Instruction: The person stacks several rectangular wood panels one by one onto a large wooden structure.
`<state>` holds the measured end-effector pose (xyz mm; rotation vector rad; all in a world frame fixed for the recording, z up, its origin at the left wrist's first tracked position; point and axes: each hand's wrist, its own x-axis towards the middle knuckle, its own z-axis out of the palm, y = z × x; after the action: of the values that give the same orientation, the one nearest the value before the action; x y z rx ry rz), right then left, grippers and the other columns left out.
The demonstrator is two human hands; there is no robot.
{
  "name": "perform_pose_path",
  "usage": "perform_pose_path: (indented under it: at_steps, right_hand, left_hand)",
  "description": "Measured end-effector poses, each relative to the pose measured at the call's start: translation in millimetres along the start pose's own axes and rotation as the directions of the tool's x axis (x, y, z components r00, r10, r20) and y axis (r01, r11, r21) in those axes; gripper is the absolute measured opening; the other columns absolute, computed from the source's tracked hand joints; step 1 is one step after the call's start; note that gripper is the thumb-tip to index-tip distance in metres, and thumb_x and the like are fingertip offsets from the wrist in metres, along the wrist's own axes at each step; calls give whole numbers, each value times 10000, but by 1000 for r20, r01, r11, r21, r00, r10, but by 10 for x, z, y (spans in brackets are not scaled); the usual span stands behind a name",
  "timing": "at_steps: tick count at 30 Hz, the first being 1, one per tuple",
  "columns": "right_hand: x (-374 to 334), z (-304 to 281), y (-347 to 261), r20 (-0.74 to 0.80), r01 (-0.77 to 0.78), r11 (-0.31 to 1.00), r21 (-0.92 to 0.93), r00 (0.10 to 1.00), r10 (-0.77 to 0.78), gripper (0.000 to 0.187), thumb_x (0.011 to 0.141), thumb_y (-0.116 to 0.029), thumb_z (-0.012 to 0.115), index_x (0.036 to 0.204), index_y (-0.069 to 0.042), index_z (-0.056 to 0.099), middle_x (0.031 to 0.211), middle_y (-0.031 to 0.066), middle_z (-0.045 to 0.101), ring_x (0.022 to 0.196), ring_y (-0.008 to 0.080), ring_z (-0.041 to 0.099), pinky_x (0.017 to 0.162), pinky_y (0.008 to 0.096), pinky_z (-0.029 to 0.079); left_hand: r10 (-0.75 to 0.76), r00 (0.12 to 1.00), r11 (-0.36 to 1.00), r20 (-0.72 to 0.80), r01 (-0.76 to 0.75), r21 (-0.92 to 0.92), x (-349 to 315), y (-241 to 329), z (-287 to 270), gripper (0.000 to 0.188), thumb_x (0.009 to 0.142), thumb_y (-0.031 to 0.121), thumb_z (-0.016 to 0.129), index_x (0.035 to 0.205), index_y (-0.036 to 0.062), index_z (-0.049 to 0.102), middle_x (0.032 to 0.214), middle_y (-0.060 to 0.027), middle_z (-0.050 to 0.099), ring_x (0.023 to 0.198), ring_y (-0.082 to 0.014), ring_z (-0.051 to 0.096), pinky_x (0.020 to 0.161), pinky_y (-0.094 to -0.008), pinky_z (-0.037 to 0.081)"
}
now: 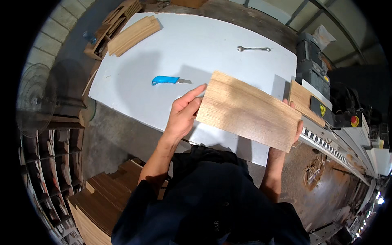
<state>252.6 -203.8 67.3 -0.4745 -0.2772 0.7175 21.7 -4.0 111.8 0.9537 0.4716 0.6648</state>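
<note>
A rectangular wood-grain board (249,111) is held up over the near side of the white table, tilted with its right end nearer me. My left hand (187,108) grips its left end, fingers and thumb at the edge. My right hand (297,122) holds the right end from behind; its fingertips show past the edge and the board hides most of the palm. A blue utility knife (167,80) with its blade out lies on the table, beyond my left hand. Farther back to the right lies a combination wrench (254,49).
Several wood-grain boards (134,34) are stacked on the far left corner of the white table (196,36). A machine with a red stop button (354,121) stands along the right side. Brown boards (112,183) are piled at the lower left, near a shelf rack (51,163) and a fan (36,100).
</note>
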Motion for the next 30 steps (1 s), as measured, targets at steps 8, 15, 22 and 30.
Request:
perform_pose_path:
  at_steps: [8,15,22,30]
  right_hand:
    - [-159,-274,-146,-570,-330,944,8,774,276,517,947,-399,421,1213,35,509,1152,189,577,1056,288,565,917,405,473]
    - [-403,-618,-234,-481,-657,752,54,642,597,706,932,-602,338,1160,47,500,942,208,640,888,329,663,738,431,564]
    - [-451,-556,-480,-696,-730,532,-429,642,321,545,924,-464,522,883,74,596,852,237,663,692,271,676,578,347,574]
    - [514,-1043,-634,-667,-176,984,11,732,138,320,934,-343,558,846,-36,580,847,113,636,836,252,618,796,413,518]
  left_hand:
    - [343,885,293,315,-419,859,-31,-73,-11,374,800,44,671,1171,41,622,1092,-115,619,1012,-184,577,945,-301,412]
    - [3,1000,927,-16,3,376,255,-641,-106,84,856,68,636,911,6,650,793,2,618,726,-55,530,679,-219,437]
    - [-165,964,780,-207,256,571,608,-930,-198,242,850,210,668,887,-28,642,667,19,515,613,-62,419,557,-235,363]
    - [375,922,222,92,-185,957,656,-1001,-224,402,786,201,684,1126,-4,618,1045,-174,579,970,-339,548,851,-387,454]
